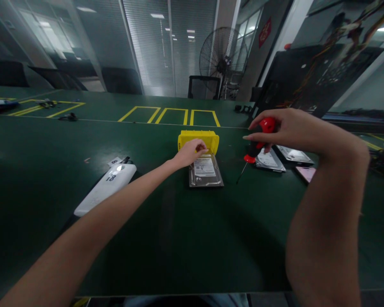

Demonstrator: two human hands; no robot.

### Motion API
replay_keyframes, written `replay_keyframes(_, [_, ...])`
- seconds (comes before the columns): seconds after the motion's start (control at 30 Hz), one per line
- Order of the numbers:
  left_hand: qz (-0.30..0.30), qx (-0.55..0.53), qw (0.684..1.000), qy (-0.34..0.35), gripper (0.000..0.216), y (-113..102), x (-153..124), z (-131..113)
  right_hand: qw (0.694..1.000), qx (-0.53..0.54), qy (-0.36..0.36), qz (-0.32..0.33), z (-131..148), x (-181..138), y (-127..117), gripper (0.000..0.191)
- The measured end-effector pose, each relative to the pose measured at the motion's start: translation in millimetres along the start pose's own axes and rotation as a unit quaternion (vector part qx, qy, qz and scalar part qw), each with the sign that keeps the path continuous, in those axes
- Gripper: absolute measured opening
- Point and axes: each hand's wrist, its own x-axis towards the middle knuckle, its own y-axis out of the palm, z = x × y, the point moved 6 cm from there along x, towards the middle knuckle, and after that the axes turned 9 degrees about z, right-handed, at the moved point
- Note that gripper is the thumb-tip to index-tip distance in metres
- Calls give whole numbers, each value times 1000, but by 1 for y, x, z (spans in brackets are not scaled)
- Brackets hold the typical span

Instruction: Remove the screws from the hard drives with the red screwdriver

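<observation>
A hard drive with a white label lies flat on the green table, its far end close against a small yellow plastic bin. Over that far end is my left hand, fingers curled in a pinch in front of the bin; whatever is between the fingertips is too small or hidden to make out. My right hand is raised to the right of the drive and grips a red-and-black screwdriver by its handle. The shaft points down and left, its tip apart from the drive.
To the right lie two more hard drives and a pink phone-like object. A white device marked 18 lies at left. Yellow tape outlines mark the table's far part. A dark panel with cables stands back right.
</observation>
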Motion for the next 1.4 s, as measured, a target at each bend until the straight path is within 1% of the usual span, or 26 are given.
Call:
replay_keyframes(0.07, [8, -34, 999, -4, 16, 2, -9, -6, 1000, -3, 2, 1, 3, 0, 0, 44])
replay_keyframes(0.13, [21, -53, 998, 16, 18, 7, -17, -19, 1000, -12, 4, 1, 6, -1, 0, 45])
replay_keyframes(0.3, [48, 11, 995, 90, 21, 23, -34, -62, 1000, -21, 1, 7, 11, -2, 0, 48])
replay_keyframes(0.37, [57, 26, 993, 101, 20, 29, -36, -72, 1000, -22, -3, 8, 11, -2, 1, 48])
replay_keyframes(0.5, [69, 54, 994, 70, 22, 35, -39, -74, 1000, -21, -10, 2, 8, -3, 1, 43])
replay_keyframes(0.57, [66, 78, 992, 68, 22, 35, -41, -76, 1000, -20, -10, 1, 6, -3, 1, 43])
replay_keyframes(0.67, [54, 108, 990, 78, 19, 34, -47, -81, 1000, -19, -6, 4, 5, -3, 1, 44])
replay_keyframes(0.8, [19, 150, 984, 100, 15, 36, -54, -90, 1000, -21, -9, 4, 7, -3, 2, 46])
replay_keyframes(0.93, [-4, 174, 979, 109, 16, 38, -57, -91, 1000, -21, -9, 4, 7, -2, 3, 46])
replay_keyframes(1.13, [-15, 214, 967, 135, 21, 39, -65, -90, 1000, -16, -9, 8, 5, -3, 3, 42])
replay_keyframes(1.4, [-27, 243, 955, 165, 22, 43, -69, -90, 1000, -20, -19, -14, 6, -6, 3, 43])
